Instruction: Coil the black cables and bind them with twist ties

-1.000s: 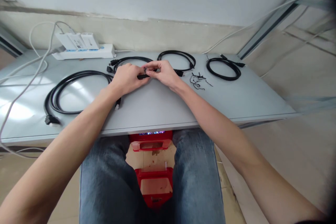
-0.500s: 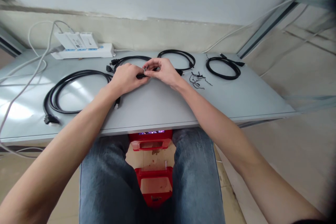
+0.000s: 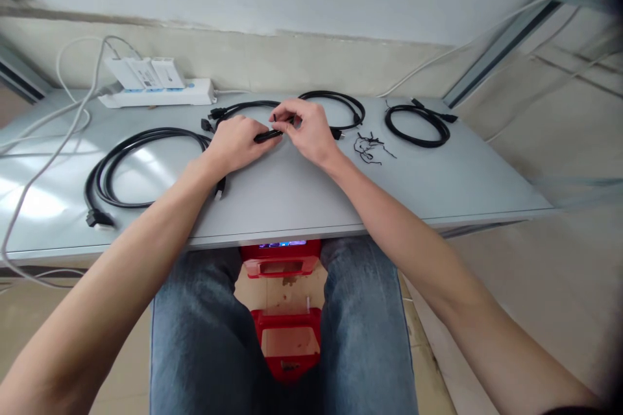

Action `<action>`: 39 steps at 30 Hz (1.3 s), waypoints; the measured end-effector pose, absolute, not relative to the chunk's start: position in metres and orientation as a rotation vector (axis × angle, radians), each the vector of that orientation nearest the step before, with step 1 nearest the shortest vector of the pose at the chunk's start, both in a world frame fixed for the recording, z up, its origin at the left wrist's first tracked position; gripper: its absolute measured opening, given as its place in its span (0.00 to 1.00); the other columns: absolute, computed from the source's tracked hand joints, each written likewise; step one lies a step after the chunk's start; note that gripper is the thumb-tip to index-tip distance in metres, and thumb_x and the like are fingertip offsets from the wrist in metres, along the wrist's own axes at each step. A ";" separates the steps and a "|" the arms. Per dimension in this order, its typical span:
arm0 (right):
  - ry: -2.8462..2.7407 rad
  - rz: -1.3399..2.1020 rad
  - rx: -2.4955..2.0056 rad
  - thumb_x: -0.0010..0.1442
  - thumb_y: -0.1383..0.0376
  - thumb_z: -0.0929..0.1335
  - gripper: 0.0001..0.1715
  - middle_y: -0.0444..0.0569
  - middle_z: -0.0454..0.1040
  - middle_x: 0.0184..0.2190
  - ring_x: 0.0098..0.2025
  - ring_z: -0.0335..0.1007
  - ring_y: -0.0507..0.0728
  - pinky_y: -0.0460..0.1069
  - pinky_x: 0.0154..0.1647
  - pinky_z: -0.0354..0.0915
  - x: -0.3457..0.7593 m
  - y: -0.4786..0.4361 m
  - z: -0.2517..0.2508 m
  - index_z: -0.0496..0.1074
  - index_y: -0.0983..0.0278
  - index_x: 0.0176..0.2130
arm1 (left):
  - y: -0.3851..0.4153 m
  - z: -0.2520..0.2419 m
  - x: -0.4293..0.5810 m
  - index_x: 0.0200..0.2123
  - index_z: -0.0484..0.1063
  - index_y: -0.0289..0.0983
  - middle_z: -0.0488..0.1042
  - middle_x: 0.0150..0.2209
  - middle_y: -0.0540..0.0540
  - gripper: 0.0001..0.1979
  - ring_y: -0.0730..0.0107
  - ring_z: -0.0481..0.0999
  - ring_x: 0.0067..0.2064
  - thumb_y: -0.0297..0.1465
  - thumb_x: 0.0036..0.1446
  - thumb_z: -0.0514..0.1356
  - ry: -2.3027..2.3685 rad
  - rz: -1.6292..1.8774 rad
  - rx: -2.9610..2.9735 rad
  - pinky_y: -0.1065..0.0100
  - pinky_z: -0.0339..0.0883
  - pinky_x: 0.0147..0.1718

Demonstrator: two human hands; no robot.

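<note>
On the grey table my left hand (image 3: 236,144) is closed around the near side of a coiled black cable (image 3: 266,135), whose plugs (image 3: 209,118) lie beyond it on the left. Thumb and fingers of my right hand (image 3: 309,133) pinch at the same bundle, with a short black twist tie (image 3: 274,118) sticking up at the fingertips. My fingers hide part of the coil. Just right of my right hand lies a small tangle of loose black twist ties (image 3: 372,148).
A larger looped black cable (image 3: 104,175) with a wide connector lies at the left. Two more coils lie behind my right hand (image 3: 357,104) and at the far right (image 3: 418,141). A white power strip (image 3: 160,96) with adapters stands by the wall. Red stools (image 3: 282,264) are below.
My right hand has lifted and turned slightly, drawing its pinched fingertips a little up from the cable. The left hand stays on the coil. The view has shifted slightly.
</note>
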State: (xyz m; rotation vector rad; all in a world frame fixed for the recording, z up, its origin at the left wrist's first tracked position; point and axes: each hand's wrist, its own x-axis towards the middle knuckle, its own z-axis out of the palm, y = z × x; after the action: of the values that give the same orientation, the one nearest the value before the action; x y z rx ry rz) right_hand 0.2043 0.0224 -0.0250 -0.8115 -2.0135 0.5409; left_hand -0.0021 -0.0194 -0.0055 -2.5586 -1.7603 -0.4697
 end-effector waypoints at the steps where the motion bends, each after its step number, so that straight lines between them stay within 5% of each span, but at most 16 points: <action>1: -2.026 0.521 -0.802 0.72 0.66 0.76 0.04 0.49 0.84 0.42 0.47 0.78 0.62 0.58 0.56 0.76 0.204 0.022 -0.026 0.80 0.58 0.41 | -0.020 -0.005 -0.002 0.36 0.86 0.41 0.84 0.33 0.37 0.24 0.47 0.85 0.41 0.49 0.74 0.58 -1.766 -0.467 -2.561 0.57 0.61 0.36; 15: -1.972 0.423 -0.815 0.74 0.66 0.75 0.06 0.48 0.79 0.42 0.43 0.76 0.58 0.56 0.54 0.76 0.205 0.017 -0.024 0.77 0.59 0.40 | -0.020 -0.003 0.000 0.37 0.85 0.40 0.86 0.38 0.33 0.28 0.41 0.86 0.46 0.51 0.79 0.55 -1.883 -0.459 -2.505 0.54 0.69 0.41; 28: -1.856 0.775 -0.906 0.69 0.56 0.82 0.16 0.46 0.79 0.34 0.38 0.81 0.59 0.59 0.50 0.85 0.207 0.031 -0.035 0.76 0.57 0.39 | -0.025 0.002 0.005 0.59 0.86 0.39 0.89 0.51 0.31 0.27 0.35 0.87 0.57 0.48 0.81 0.52 -1.956 -0.311 -2.442 0.49 0.75 0.53; 34: -1.750 0.975 -0.946 0.64 0.60 0.86 0.20 0.45 0.80 0.34 0.40 0.85 0.60 0.57 0.48 0.87 0.206 0.031 -0.034 0.75 0.57 0.41 | -0.027 0.000 0.005 0.77 0.74 0.40 0.88 0.55 0.33 0.30 0.33 0.85 0.64 0.44 0.82 0.52 -1.942 -0.403 -2.459 0.46 0.74 0.62; 39: -1.626 1.178 -0.973 0.63 0.59 0.88 0.25 0.44 0.81 0.32 0.38 0.85 0.58 0.53 0.42 0.87 0.207 0.021 -0.025 0.73 0.57 0.42 | -0.030 0.003 0.004 0.82 0.67 0.43 0.86 0.63 0.34 0.32 0.33 0.82 0.70 0.42 0.82 0.50 -1.931 -0.443 -2.509 0.45 0.69 0.69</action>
State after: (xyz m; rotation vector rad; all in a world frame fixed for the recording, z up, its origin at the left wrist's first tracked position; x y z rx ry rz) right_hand 0.2074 0.0214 -0.0254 -0.9730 -1.6263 1.1776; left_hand 0.0044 -0.0305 0.0030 -2.5091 -1.9306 -0.4426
